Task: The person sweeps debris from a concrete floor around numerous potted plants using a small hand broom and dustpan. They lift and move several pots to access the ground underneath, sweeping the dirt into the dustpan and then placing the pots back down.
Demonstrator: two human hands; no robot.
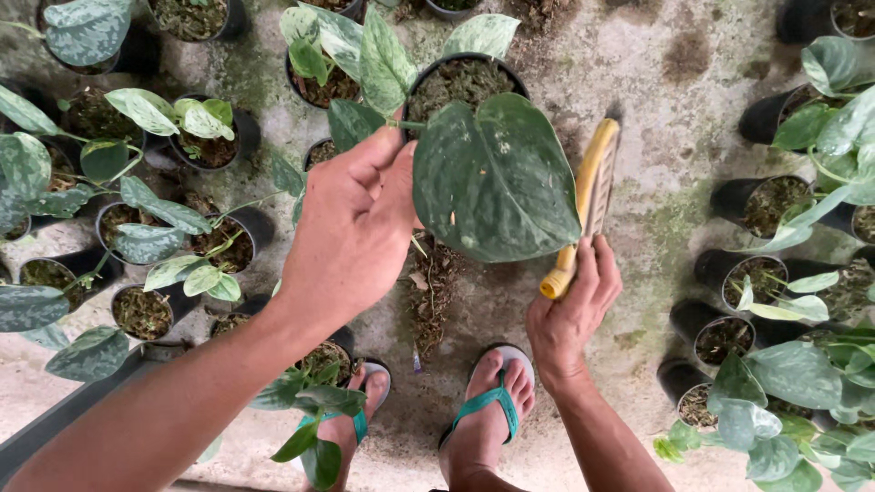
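Small black pots point(141, 310) of marbled plants are crowding the concrete floor point(656, 109) at left; the left hand point(351, 228) is pinching, fingers clamped, the stem of a big variegated leaf point(492, 178) above its black pot point(460, 77); the right hand point(570, 314) is gripping, fingers closed, a yellow-handled saw point(592, 196); more pots point(756, 205) are standing at right.

The left hand point(351, 228) is holding up a big speckled leaf point(497, 178) by its stalk, while the right hand point(570, 314) is gripping a yellow-handled saw point(588, 205) above the concrete floor point(656, 118).

Two hands point(355, 228), one yellow-handled saw point(588, 205), two sandalled feet point(488, 410) — over twenty black pots point(141, 310).
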